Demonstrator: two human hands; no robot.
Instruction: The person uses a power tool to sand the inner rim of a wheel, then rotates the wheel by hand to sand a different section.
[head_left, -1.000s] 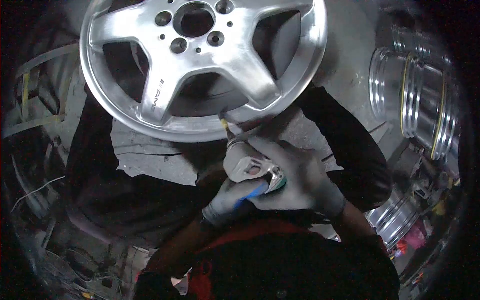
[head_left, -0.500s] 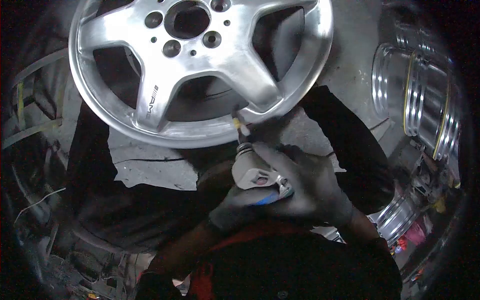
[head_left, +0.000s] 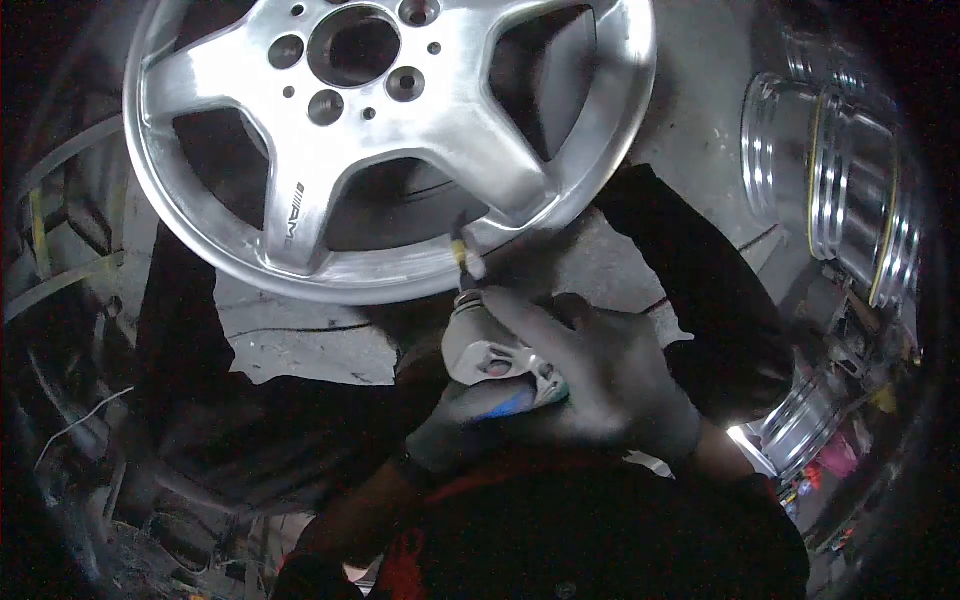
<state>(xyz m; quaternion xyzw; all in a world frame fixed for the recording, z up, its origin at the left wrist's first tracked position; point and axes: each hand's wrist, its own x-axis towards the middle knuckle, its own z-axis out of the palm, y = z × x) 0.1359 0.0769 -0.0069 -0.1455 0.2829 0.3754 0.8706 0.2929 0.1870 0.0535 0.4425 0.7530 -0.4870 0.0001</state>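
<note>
A five-spoke silver alloy wheel point(head_left: 400, 130) with AMG-style lettering on one spoke fills the top of the view. Both gloved hands are wrapped round a grey die grinder point(head_left: 470, 345) just below its lower rim. My right hand point(head_left: 615, 370) closes over the tool's body from the right, thumb along its top. From below, my left hand point(head_left: 465, 420) grips the same tool near a blue part, its fingers partly hidden. The grinder's thin bit point(head_left: 462, 252), banded in yellow and blurred at its tip, overlaps the rim's inner edge beside a spoke.
Several polished wheel rims point(head_left: 840, 185) stand along the right side, with another rim point(head_left: 800, 430) lower down. A dark wheel-like frame point(head_left: 75, 220) is at the left. My black-clad legs flank the wheel. A dark cable point(head_left: 290, 328) lies on the grey floor point(head_left: 310, 350).
The grinder and both hands have shifted slightly left, and the wheel also sits a little further left and lower in view. Both hands keep their grip.
</note>
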